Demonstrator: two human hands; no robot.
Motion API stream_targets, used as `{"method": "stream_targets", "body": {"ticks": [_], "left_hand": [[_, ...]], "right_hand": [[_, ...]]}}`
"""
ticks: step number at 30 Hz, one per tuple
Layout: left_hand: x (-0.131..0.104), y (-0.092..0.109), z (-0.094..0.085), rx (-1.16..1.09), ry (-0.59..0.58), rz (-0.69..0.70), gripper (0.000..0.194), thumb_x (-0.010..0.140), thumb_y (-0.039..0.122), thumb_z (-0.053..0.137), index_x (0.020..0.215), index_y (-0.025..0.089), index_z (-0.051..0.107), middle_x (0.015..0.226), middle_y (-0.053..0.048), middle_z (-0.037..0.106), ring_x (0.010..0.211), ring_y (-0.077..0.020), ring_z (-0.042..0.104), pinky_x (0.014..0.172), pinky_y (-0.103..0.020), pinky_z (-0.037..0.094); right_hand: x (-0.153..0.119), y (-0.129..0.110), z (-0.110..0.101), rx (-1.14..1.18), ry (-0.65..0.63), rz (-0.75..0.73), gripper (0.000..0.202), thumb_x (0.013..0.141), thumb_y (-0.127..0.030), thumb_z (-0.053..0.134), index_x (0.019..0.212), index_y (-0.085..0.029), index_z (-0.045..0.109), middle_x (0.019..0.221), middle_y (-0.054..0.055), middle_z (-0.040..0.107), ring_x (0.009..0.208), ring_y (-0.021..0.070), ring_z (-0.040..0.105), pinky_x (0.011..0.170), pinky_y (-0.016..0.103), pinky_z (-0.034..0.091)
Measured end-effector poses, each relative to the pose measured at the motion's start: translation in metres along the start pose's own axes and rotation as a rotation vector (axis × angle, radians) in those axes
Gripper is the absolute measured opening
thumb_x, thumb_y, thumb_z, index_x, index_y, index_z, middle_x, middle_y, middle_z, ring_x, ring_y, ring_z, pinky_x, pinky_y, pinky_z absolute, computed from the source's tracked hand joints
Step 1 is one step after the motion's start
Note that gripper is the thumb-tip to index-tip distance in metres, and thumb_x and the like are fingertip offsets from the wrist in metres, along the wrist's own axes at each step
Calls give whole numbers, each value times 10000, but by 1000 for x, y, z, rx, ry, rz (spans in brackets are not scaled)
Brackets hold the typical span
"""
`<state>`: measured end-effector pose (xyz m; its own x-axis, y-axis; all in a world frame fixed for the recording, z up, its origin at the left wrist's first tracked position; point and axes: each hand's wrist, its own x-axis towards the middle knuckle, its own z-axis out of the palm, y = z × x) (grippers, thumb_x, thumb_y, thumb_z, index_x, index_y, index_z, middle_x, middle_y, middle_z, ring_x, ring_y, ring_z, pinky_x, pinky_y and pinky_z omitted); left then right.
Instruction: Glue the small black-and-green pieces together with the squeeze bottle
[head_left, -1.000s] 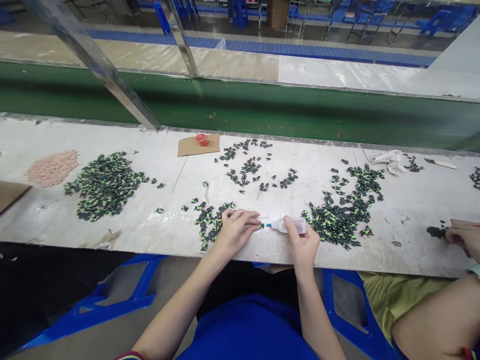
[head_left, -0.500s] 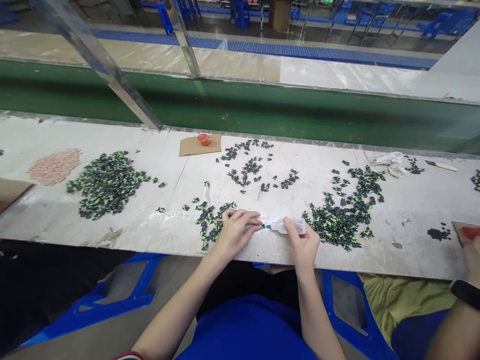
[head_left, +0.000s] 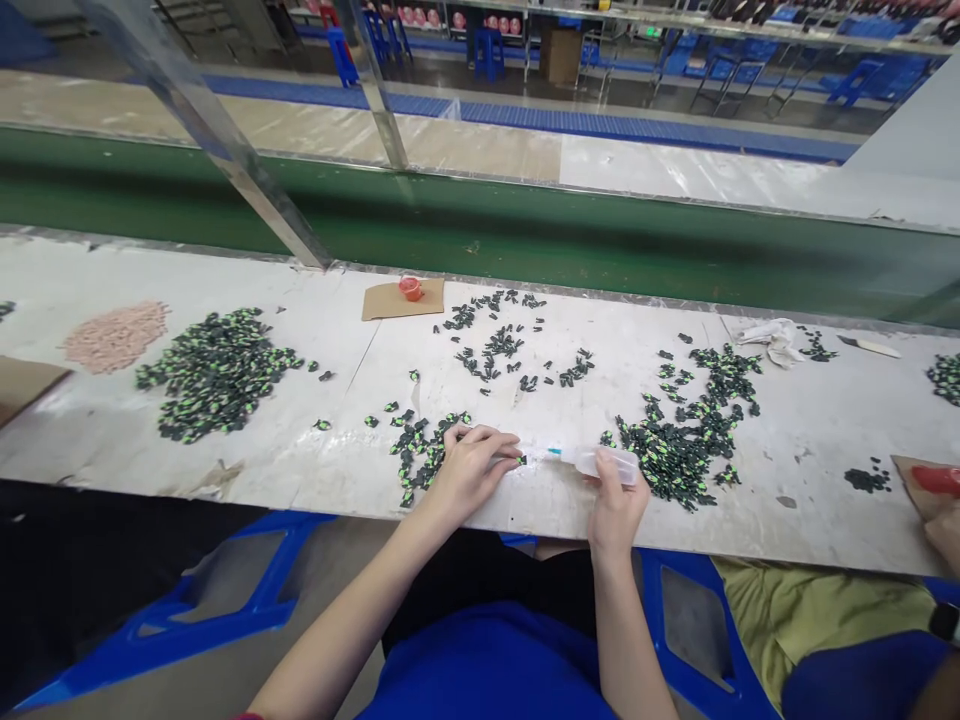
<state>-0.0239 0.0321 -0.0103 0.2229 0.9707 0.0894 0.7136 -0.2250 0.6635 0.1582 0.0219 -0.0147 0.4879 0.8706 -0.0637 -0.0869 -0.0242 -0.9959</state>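
Observation:
My left hand (head_left: 474,468) pinches a small black-and-green part (head_left: 522,460) between thumb and fingertips, just above the table. In my right hand (head_left: 619,505) is a translucent squeeze bottle (head_left: 611,465) with a blue needle tip (head_left: 554,452), lying nearly level and pointing left. A short gap separates the tip from the held part. Beside my left hand lies a loose group of black-and-green parts (head_left: 411,450). A larger pile of the same parts (head_left: 671,455) lies right of the bottle. Small black pieces (head_left: 501,342) are scattered beyond my hands.
A red cup (head_left: 410,289) stands on cardboard (head_left: 375,303) at the table's back. Leftward lie another black-and-green pile (head_left: 217,375) and a pale pink pile (head_left: 116,337). A cloth (head_left: 776,340) and a knife (head_left: 868,347) are at the right, near a co-worker's hand (head_left: 946,535).
My right hand has drawn the bottle to the right, so its tip has come away from the part. My left hand keeps its pinch. The view has tilted up slightly.

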Motion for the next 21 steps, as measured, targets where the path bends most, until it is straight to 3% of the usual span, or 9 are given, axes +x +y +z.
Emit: {"method": "stream_targets", "body": {"ticks": [3,6,9,13,18,21], "left_hand": [[3,2,-5,19,-55,31,197,851,173,615,1036,237,630,913,-13,771,991,-218,623,941,-439,304],[9,3,-15,45,-118,116,164,846,182,619,997,230,661,971,-26,758,1021,-217,622,948,-419,318],[20,-1,-28,99,-69,164,148,880,216,573,978,228,683,1032,-45,737,1010,-211,631,955,-410,322],[42,-13,-41,224,65,53,182,882,185,535,951,222,699,1011,-68,738,1021,-246,614,916,-426,329],[63,-25,-43,346,27,-39,174,853,158,541,862,215,705,951,-88,736,989,-295,592,857,-446,324],[67,-28,-40,359,12,-40,180,836,115,535,796,201,688,918,-92,725,974,-294,579,831,-428,321]], "right_hand": [[4,-1,-1,69,12,-49,352,701,-436,717,878,-144,629,804,49,658,684,179,619,622,318,516],[9,-7,6,15,-16,-130,387,642,-383,777,889,-172,566,844,52,670,779,201,655,730,349,526],[16,-11,17,-57,-55,-217,433,619,-364,795,882,-211,486,888,56,686,893,217,668,833,372,508],[27,-6,29,-294,-61,-281,435,631,-397,777,927,-214,515,918,77,708,900,238,670,829,385,508],[34,0,32,-544,-114,-391,442,648,-427,762,963,-199,553,963,101,699,880,257,668,787,388,516],[24,-6,27,-568,-32,-452,559,628,-468,786,1043,-172,555,1026,128,676,907,261,649,803,400,510]]}}
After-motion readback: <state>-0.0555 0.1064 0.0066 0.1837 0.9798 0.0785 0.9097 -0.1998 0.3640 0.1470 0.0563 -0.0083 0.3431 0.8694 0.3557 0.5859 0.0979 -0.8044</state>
